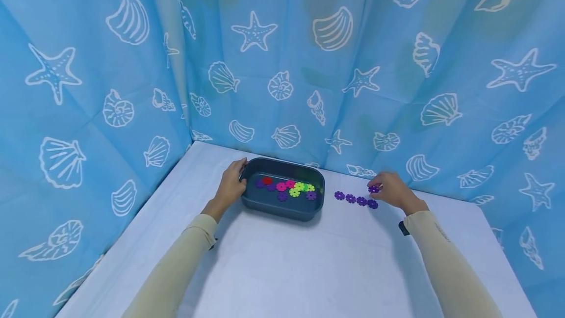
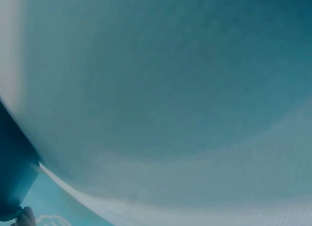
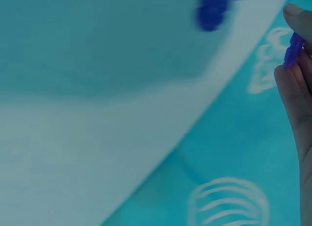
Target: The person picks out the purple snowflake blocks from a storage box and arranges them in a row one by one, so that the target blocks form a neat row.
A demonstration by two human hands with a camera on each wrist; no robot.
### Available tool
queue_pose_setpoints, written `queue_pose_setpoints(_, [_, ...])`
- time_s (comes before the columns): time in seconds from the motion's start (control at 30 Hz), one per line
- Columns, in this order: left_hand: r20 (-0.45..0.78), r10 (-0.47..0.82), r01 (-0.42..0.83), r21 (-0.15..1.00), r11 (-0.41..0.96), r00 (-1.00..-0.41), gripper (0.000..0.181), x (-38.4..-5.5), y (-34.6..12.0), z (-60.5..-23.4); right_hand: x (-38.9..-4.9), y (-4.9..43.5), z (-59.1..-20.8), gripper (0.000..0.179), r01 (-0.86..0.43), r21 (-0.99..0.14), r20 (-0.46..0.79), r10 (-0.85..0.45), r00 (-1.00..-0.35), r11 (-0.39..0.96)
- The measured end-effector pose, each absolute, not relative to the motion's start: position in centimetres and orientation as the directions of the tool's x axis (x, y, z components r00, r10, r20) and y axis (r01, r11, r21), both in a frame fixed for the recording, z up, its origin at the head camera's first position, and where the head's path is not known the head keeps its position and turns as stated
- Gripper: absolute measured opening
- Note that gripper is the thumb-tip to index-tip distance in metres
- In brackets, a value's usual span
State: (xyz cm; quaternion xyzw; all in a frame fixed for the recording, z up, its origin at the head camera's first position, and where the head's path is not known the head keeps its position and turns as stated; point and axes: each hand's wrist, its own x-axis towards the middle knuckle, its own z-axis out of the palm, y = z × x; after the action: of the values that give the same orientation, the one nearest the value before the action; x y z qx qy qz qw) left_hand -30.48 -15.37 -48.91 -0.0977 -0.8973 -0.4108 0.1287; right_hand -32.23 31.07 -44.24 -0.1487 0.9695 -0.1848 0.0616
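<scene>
left hand (image 1: 231, 186) is curled over the near left corner of the dark tub (image 1: 304, 209), so that grip is closed on the rim. the tub sits on the white bench (image 1: 282, 264) up near the back curtain. inside it there's a bunch of little plastic flower discs: a red one (image 1: 267, 180), pink ones (image 1: 281, 186), yellow-green ones (image 1: 295, 192) and a couple purple.

right hand (image 1: 392, 190) is just right of the tub, pinching a purple disc (image 1: 373, 189) between thumb and fingertips, grip closed on it. the right wrist view shows the same disc (image 3: 294, 48) edge-on in the fingers (image 3: 291, 89). just beside that hand, a row of four purple discs (image 1: 355, 199) lies flat on the bench between tub and hand.
</scene>
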Motion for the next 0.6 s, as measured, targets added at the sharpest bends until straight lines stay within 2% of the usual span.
queue_pose_setpoints(0.3, [0.299,0.065,0.268,0.71,0.652,-0.952,0.062,-30.6,-15.3,-49.0,-31.3,34.4,-47.4,0.031,-0.164,-0.414,-0.143,-0.242,-0.96,0.895])
queue_pose_setpoints(0.6, [0.314,0.066,0.28,0.706,0.65,-0.947,0.061,-30.3,-15.3,-48.9,-30.7,35.4,-48.4,0.033,-0.09,-0.444,-0.178,-0.186,-0.966,0.891])
